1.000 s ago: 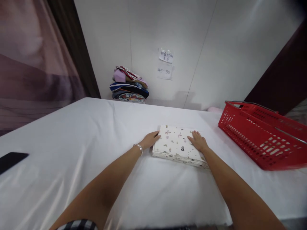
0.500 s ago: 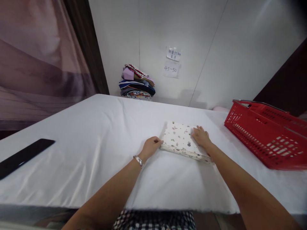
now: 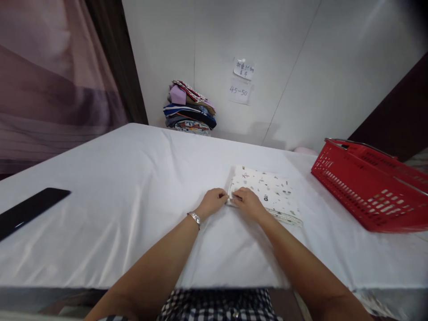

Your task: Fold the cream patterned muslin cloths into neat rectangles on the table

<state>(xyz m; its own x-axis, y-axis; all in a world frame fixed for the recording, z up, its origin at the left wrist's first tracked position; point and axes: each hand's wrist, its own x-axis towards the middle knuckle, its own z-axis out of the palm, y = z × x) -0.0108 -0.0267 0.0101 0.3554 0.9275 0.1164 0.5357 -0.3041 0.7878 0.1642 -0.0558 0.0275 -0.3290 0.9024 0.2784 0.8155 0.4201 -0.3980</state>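
Note:
A folded white cloth [image 3: 274, 191] with small printed figures lies flat on the white-covered table [image 3: 150, 169], its layered edge facing me. My left hand [image 3: 214, 201], with a silver bracelet at the wrist, pinches the cloth's near left corner between thumb and fingers. Right beside it, my right hand [image 3: 246, 203] is bent over the same corner, its fingertips closed on the cloth. Both hands partly cover that corner, so the exact grip of the fingertips is hard to see.
A red plastic basket [image 3: 371, 187] with a metal handle stands at the right. On the left lies a flat black slab [image 3: 33, 207]. Folded fabrics are stacked [image 3: 190, 109] by the back wall, near handwritten paper notes [image 3: 240, 89].
My right hand has moved left, from the cloth's right side to its near left corner beside my left hand. The left hand stays at that corner. The view has shifted slightly.

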